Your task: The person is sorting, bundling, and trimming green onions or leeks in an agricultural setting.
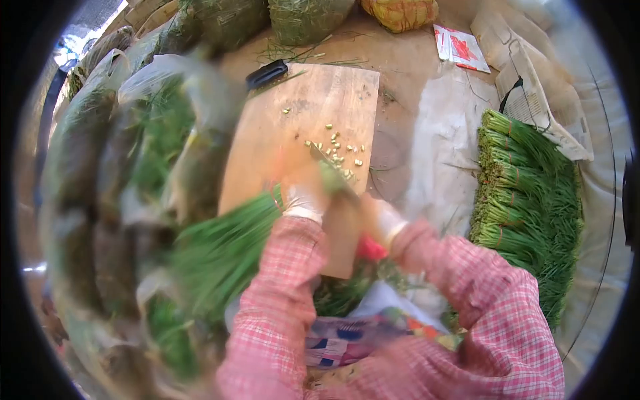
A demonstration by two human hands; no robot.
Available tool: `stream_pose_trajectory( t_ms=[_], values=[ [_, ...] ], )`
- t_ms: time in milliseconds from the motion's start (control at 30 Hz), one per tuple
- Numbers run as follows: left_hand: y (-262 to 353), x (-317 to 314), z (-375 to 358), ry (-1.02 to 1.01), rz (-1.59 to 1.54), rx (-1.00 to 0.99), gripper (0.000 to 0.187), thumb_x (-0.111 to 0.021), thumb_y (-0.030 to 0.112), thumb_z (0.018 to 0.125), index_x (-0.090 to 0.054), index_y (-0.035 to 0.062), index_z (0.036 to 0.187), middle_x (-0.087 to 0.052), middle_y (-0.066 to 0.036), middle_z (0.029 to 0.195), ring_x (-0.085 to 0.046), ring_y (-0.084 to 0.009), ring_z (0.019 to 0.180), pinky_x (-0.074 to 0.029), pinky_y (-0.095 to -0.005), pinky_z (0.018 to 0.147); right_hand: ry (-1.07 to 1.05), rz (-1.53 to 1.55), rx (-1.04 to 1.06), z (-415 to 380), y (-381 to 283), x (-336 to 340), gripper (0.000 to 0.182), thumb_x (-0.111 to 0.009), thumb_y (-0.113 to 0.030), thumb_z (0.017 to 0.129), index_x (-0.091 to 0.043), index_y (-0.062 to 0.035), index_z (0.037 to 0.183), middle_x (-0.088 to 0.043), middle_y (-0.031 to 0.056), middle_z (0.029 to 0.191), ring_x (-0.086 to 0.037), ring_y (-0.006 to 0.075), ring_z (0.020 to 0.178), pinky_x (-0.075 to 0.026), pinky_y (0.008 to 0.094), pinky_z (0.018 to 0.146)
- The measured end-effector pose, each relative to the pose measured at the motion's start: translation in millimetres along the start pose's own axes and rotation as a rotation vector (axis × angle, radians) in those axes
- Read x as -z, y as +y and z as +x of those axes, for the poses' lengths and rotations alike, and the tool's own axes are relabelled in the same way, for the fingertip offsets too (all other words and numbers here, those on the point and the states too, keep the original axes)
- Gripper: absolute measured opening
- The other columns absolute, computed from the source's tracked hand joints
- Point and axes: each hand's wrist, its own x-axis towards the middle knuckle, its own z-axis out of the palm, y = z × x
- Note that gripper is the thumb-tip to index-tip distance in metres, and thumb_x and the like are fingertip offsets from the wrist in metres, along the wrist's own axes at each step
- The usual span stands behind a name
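Observation:
My left hand (305, 200), in a pale glove and smeared by motion, is closed around a bundle of long green chives (230, 233). The leaves trail left past the edge of the wooden cutting board (327, 93), while the stalk ends point over the board. My right hand (381, 219), also gloved and blurred, grips a knife (349, 189) whose dark blade lies across the stalk ends. The knife's handle is hidden in the hand. Short pale cut stem ends (339, 157) are scattered beyond the blade.
Many tied chive bundles (510, 180) are stacked at right beside a white plastic crate (543, 107). Plastic-wrapped greens (160, 133) fill the left side. A black-handled object (267, 74) lies at the board's far corner. A red and white packet (461, 48) is at the back.

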Motion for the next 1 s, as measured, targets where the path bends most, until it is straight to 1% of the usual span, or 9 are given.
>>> stream_pose_trajectory(
  t_ms=[167, 300, 400, 567, 767, 833, 867, 967, 1000],
  values=[
    [-20, -6, -8, 0.041, -0.019, -0.092, 0.026, -0.067, 0.021, 0.062, -0.061, 0.0048, 0.081, -0.062, -0.016, 0.072, -0.062, -0.0326, 0.070, -0.049, -0.0405, 0.070, 0.193, -0.046, -0.166, 60, -51, -21, 0.022, -0.043, -0.018, 0.087, -0.055, -0.0019, 0.095, -0.061, 0.0188, 0.086, -0.060, 0.0282, 0.081, -0.048, 0.0380, 0.073],
    [-38, 2, -49, 0.130, -0.101, -0.224, 0.036, -0.071, 0.027, 0.062, -0.060, 0.0070, 0.090, -0.063, -0.014, 0.073, -0.061, -0.0335, 0.073, -0.046, -0.0388, 0.081, 0.069, -0.023, 0.231, 100, -12, 56, 0.020, -0.046, -0.021, 0.088, -0.056, -0.0063, 0.099, -0.060, 0.0131, 0.090, -0.058, 0.0219, 0.088, -0.046, 0.0340, 0.078],
    [-61, 26, -86, 0.223, -0.233, -0.294, 0.054, -0.076, 0.025, 0.056, -0.055, 0.0084, 0.103, -0.060, -0.012, 0.080, -0.059, -0.0308, 0.076, -0.046, -0.0392, 0.074, 0.094, -0.028, -0.109, 134, -10, 112, 0.020, -0.040, -0.016, 0.089, -0.056, -0.0115, 0.099, -0.060, 0.0160, 0.094, -0.058, 0.0257, 0.091, -0.046, 0.0342, 0.077],
    [-106, 69, -134, 0.381, -0.903, -0.093, 0.065, -0.082, 0.023, 0.052, -0.053, 0.0032, 0.106, -0.061, -0.008, 0.089, -0.060, -0.0223, 0.078, -0.048, -0.0331, 0.071, 0.364, -0.502, 0.241, 194, 28, 136, 0.028, -0.048, -0.016, 0.082, -0.056, -0.0145, 0.110, -0.055, 0.0121, 0.112, -0.051, 0.0317, 0.102, -0.042, 0.0398, 0.085],
    [-199, 160, -210, 0.723, -1.384, 0.270, 0.058, -0.064, 0.000, 0.068, -0.041, -0.0011, 0.122, -0.054, -0.013, 0.111, -0.055, -0.0256, 0.098, -0.047, -0.0372, 0.084, 0.518, -0.144, 0.766, 187, -16, 66, 0.029, -0.053, -0.018, 0.078, -0.059, -0.0067, 0.104, -0.056, 0.0140, 0.108, -0.050, 0.0294, 0.103, -0.039, 0.0391, 0.092],
    [-221, 170, -234, 0.946, -1.352, 0.302, 0.063, -0.060, -0.006, 0.067, -0.038, 0.0006, 0.126, -0.051, -0.012, 0.114, -0.054, -0.0233, 0.099, -0.048, -0.0356, 0.081, 0.319, -0.118, 0.805, 148, -47, 67, 0.029, -0.037, -0.016, 0.091, -0.051, -0.0061, 0.115, -0.057, 0.0087, 0.105, -0.050, 0.0226, 0.103, -0.042, 0.0342, 0.088],
    [-223, 173, -226, 1.021, -1.408, 0.145, 0.072, -0.065, -0.007, 0.063, -0.035, 0.0017, 0.128, -0.049, -0.011, 0.117, -0.052, -0.0228, 0.101, -0.047, -0.0347, 0.082, 0.265, 0.307, 0.733, 131, -49, 49, 0.024, -0.052, -0.013, 0.079, -0.061, -0.0028, 0.098, -0.060, 0.0157, 0.093, -0.057, 0.0277, 0.087, -0.047, 0.0356, 0.077],
    [-205, 197, -204, 0.918, -1.397, -0.103, 0.090, -0.077, -0.009, 0.049, -0.034, 0.0014, 0.128, -0.049, -0.009, 0.115, -0.049, -0.0179, 0.102, -0.044, -0.0315, 0.085, -0.301, 0.380, 0.910, 21, -65, 36, 0.027, -0.061, -0.022, 0.076, -0.062, -0.0053, 0.098, -0.062, 0.0140, 0.092, -0.058, 0.0284, 0.091, -0.046, 0.0372, 0.080],
    [-200, 205, -202, 0.898, -1.290, -0.132, 0.084, -0.077, -0.004, 0.054, -0.035, 0.0013, 0.127, -0.050, -0.008, 0.114, -0.049, -0.0182, 0.102, -0.044, -0.0317, 0.085, -0.240, 0.216, 1.065, -11, -71, 29, 0.028, -0.064, -0.020, 0.073, -0.063, -0.0069, 0.097, -0.062, 0.0139, 0.096, -0.057, 0.0268, 0.095, -0.046, 0.0376, 0.082]
  ],
)
